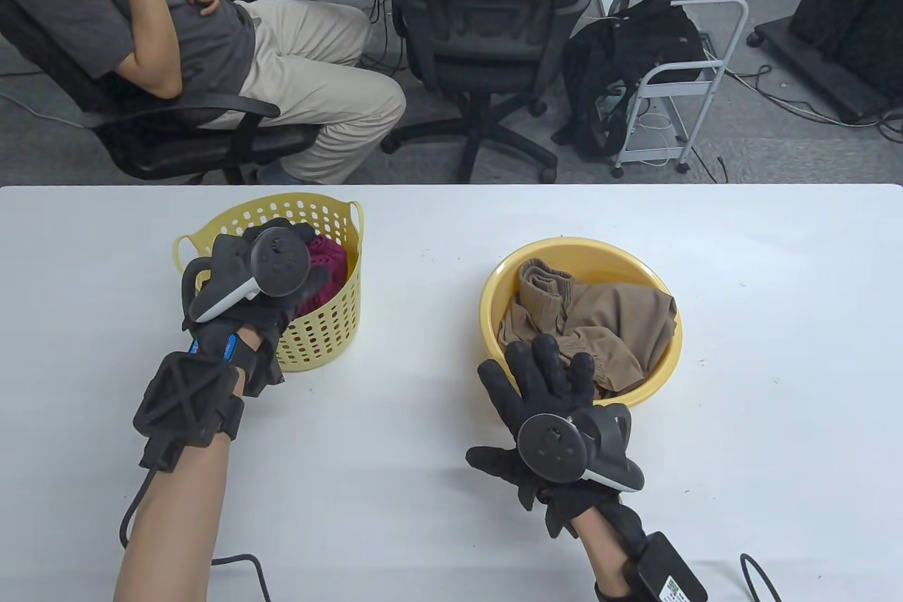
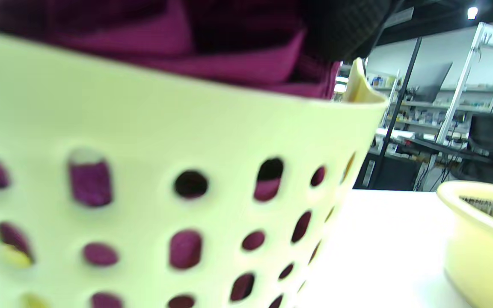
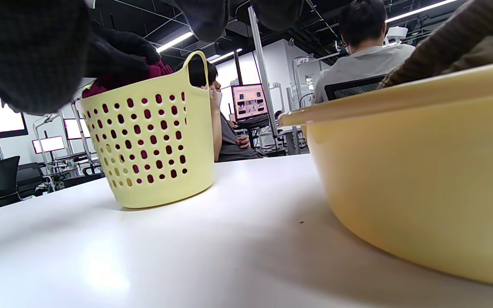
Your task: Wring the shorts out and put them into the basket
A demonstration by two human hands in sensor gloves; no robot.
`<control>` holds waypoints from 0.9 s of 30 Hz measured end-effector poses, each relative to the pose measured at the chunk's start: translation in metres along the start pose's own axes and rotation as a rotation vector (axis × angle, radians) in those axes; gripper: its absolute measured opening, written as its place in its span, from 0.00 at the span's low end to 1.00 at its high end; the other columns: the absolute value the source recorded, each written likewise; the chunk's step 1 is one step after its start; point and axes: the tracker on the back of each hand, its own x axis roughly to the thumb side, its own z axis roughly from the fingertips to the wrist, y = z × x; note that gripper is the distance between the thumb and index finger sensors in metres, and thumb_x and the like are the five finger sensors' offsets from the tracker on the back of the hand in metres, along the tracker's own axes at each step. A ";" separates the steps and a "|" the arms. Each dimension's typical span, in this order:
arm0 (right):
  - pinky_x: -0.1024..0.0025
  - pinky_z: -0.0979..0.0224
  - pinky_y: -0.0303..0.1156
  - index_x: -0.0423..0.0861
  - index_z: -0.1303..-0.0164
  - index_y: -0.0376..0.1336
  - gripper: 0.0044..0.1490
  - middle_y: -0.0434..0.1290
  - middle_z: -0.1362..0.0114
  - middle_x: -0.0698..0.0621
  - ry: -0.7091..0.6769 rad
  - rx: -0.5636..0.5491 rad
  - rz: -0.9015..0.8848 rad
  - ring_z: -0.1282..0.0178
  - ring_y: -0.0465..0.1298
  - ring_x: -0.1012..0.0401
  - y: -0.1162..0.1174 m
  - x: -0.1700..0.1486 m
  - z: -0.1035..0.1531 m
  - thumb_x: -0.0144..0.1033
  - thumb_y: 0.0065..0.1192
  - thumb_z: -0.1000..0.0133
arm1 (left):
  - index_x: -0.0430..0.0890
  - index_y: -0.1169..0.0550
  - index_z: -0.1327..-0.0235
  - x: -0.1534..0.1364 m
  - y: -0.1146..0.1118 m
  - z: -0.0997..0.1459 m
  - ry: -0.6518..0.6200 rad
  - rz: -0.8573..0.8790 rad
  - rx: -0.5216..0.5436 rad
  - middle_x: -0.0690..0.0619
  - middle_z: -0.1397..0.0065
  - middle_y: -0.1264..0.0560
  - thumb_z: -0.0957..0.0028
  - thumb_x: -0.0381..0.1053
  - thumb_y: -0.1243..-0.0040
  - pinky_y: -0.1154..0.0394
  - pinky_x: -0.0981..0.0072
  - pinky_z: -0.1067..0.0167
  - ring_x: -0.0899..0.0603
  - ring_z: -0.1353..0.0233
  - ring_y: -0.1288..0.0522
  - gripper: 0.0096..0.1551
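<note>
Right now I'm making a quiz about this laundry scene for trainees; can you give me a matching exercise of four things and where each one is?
Things:
1. maroon garment
2. brown shorts
3. left hand
4. right hand

Places:
A. over the near rim of the round basin
B. lying in the round basin
C. inside the perforated basket
D. over the perforated basket, on the maroon cloth

Pairs: 1-C, 2-B, 3-D, 4-A
</note>
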 end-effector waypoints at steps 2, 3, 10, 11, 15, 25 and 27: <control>0.21 0.29 0.34 0.46 0.15 0.47 0.66 0.44 0.15 0.32 0.001 0.002 0.002 0.17 0.38 0.32 0.000 0.000 0.000 0.73 0.67 0.53 | 0.50 0.45 0.22 0.000 0.001 0.003 0.000 -0.017 0.021 0.34 0.14 0.45 0.39 0.57 0.44 0.49 0.21 0.30 0.23 0.17 0.42 0.38; 0.21 0.29 0.34 0.46 0.15 0.46 0.66 0.44 0.15 0.32 0.001 0.004 0.001 0.17 0.38 0.32 0.000 0.000 0.000 0.73 0.67 0.52 | 0.50 0.45 0.22 0.000 0.001 0.004 -0.006 -0.007 0.018 0.34 0.13 0.45 0.39 0.57 0.44 0.49 0.21 0.30 0.23 0.17 0.42 0.38; 0.20 0.29 0.35 0.46 0.15 0.47 0.65 0.44 0.15 0.32 0.005 0.007 -0.002 0.17 0.38 0.32 -0.001 -0.001 0.001 0.73 0.68 0.52 | 0.50 0.46 0.20 0.012 0.011 0.024 -0.086 -0.044 0.035 0.33 0.12 0.48 0.40 0.60 0.44 0.51 0.20 0.30 0.21 0.16 0.45 0.41; 0.20 0.29 0.35 0.46 0.15 0.47 0.65 0.43 0.15 0.32 0.006 0.007 -0.001 0.17 0.38 0.32 -0.001 -0.001 0.001 0.73 0.68 0.53 | 0.50 0.46 0.19 0.015 0.013 0.028 -0.105 -0.049 0.036 0.33 0.12 0.48 0.41 0.61 0.43 0.51 0.20 0.30 0.21 0.16 0.46 0.42; 0.20 0.29 0.35 0.46 0.15 0.47 0.66 0.44 0.15 0.32 0.012 0.005 -0.006 0.17 0.38 0.32 -0.002 -0.002 0.002 0.73 0.68 0.53 | 0.50 0.47 0.17 0.031 0.015 0.045 -0.181 -0.028 0.051 0.33 0.11 0.50 0.42 0.64 0.42 0.52 0.19 0.31 0.20 0.15 0.48 0.46; 0.20 0.29 0.35 0.45 0.15 0.47 0.66 0.43 0.15 0.32 0.019 0.006 -0.012 0.17 0.38 0.32 -0.003 -0.004 0.003 0.73 0.68 0.53 | 0.48 0.49 0.14 0.075 0.004 0.093 -0.353 -0.073 0.117 0.29 0.10 0.54 0.46 0.69 0.39 0.56 0.18 0.32 0.18 0.15 0.55 0.55; 0.20 0.30 0.35 0.45 0.15 0.47 0.66 0.43 0.15 0.32 0.018 0.005 -0.012 0.17 0.38 0.32 -0.004 -0.004 0.003 0.73 0.67 0.53 | 0.48 0.49 0.14 0.082 -0.003 0.099 -0.378 -0.065 0.128 0.28 0.10 0.54 0.46 0.70 0.39 0.56 0.17 0.33 0.17 0.15 0.56 0.56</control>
